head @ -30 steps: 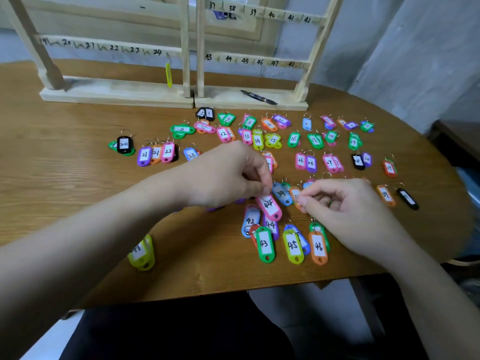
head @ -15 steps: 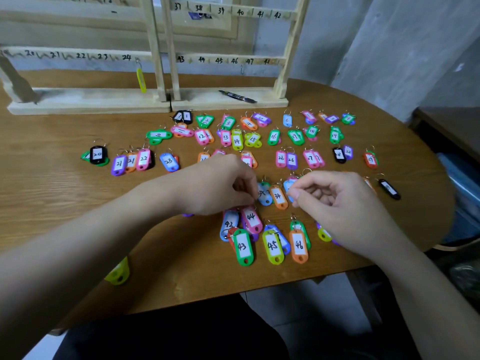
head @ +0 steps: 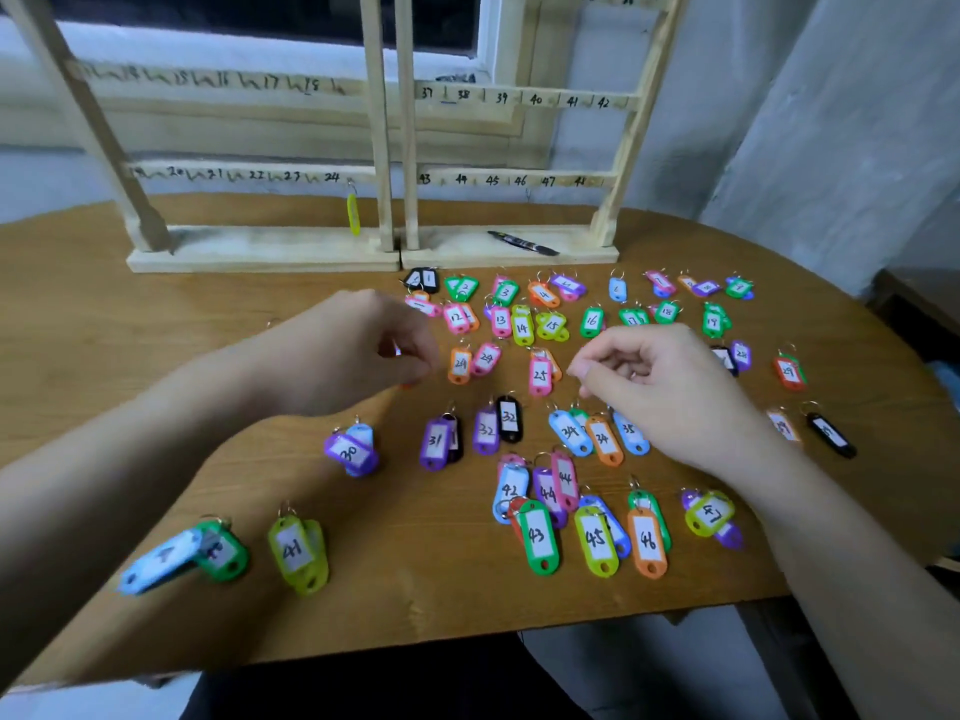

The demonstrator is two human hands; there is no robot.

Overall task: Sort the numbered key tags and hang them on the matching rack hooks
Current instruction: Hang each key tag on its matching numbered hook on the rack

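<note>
My left hand (head: 358, 350) and right hand (head: 660, 387) hover mid-frame, fingers curled; whether either pinches anything, I cannot tell. The key tags (head: 540, 374) look light, stiff and slick, so I'd pinch the metal ring.

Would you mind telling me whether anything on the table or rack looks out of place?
A black marker pen lies askew on the right rack's base, unrelated to the tags. Only one yellow tag hangs on the rack, near 24.
</note>
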